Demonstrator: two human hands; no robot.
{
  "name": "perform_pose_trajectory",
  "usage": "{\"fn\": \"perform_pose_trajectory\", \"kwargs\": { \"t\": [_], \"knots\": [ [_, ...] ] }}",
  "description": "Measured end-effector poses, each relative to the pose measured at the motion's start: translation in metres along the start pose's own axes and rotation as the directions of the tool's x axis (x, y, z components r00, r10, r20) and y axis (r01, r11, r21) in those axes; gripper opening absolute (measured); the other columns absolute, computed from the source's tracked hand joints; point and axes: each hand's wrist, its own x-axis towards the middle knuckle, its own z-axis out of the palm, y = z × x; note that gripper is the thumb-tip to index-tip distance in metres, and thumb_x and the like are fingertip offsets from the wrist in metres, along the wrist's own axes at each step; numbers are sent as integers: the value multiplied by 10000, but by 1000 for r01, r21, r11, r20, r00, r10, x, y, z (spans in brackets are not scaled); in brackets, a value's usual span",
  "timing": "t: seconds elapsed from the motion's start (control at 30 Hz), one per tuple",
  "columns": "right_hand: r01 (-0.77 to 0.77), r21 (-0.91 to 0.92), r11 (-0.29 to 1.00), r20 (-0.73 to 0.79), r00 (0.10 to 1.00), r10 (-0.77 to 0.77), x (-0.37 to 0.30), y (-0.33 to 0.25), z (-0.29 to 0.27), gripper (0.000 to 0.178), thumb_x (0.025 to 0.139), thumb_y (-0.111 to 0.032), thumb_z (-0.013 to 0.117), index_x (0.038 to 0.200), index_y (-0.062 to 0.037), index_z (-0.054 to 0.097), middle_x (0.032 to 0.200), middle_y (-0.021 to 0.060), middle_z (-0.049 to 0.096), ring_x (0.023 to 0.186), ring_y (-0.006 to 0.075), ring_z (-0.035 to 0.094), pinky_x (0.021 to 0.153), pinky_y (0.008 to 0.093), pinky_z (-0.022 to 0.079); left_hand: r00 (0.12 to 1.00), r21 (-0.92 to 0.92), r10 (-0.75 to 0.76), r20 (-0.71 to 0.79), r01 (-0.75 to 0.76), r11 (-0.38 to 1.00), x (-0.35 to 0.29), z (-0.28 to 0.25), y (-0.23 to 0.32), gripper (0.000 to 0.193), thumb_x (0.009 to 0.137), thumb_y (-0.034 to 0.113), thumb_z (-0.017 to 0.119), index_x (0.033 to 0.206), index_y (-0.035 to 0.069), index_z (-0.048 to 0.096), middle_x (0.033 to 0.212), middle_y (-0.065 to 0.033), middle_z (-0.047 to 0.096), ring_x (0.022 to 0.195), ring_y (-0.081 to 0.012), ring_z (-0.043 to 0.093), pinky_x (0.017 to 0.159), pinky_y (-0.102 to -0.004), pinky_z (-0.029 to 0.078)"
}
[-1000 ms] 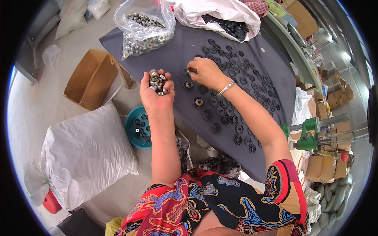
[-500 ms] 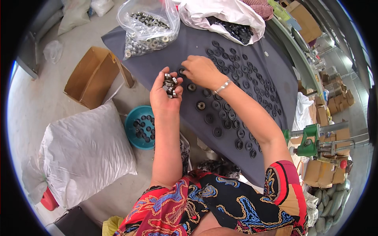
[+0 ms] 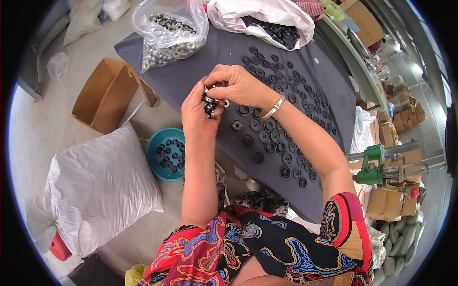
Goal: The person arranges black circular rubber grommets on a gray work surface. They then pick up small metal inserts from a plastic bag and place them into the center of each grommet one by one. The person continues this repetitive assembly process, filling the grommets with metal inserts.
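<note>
One clear bag point(image 3: 174, 35) and one pale sack point(image 3: 234, 14) sit on the table point(image 3: 171, 83). The left hand point(image 3: 199, 117) cups several metal bearings point(image 3: 209, 106), too overlapped to count, round faces turned differently. The right hand point(image 3: 242, 86) bends its fingers onto them; its grip cannot be told.

No label, number or sign appears readable in this wide, curved view.

A workshop is indicated by the table point(image 3: 167, 81) over which black discs point(image 3: 264, 137) are spread, the clear bag point(image 3: 199, 33) filled with metal rings point(image 3: 176, 24), the green machine point(image 3: 371, 165) seen at the right, the cartons point(image 3: 394, 204) stacked near it and the stuffed white sack point(image 3: 102, 186) set on the floor point(image 3: 107, 43).
</note>
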Motion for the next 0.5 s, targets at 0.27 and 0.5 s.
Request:
{"fn": "perform_pose_trajectory", "kwargs": {
  "t": [0.27, 0.5],
  "knots": [
    [-25, -801, 598, -156, 973, -169, -17, 44, -41, 187, 743, -82, 643, 910, -2, 668, 799, 112, 657, 722, 226, 648, 676, 327, 513, 970, -204, -44, -239, -6, 979, 3, 0, 7, 281, 954, 235, 475, 1076, 1, 571, 863, -131, 582, 727, -246, 536, 441, -242, 373],
    [-41, -859, 510, -107, 989, -100, -17, 64, -28, 165, 729, -108, 665, 870, -22, 658, 818, 123, 637, 806, 302, 625, 722, 390, 498, 965, -214, -55, -256, -1, 977, 2, 2, 5, 282, 961, 238, 462, 1061, -2, 571, 871, -132, 576, 742, -260, 533, 438, -245, 364]
  ]
}}
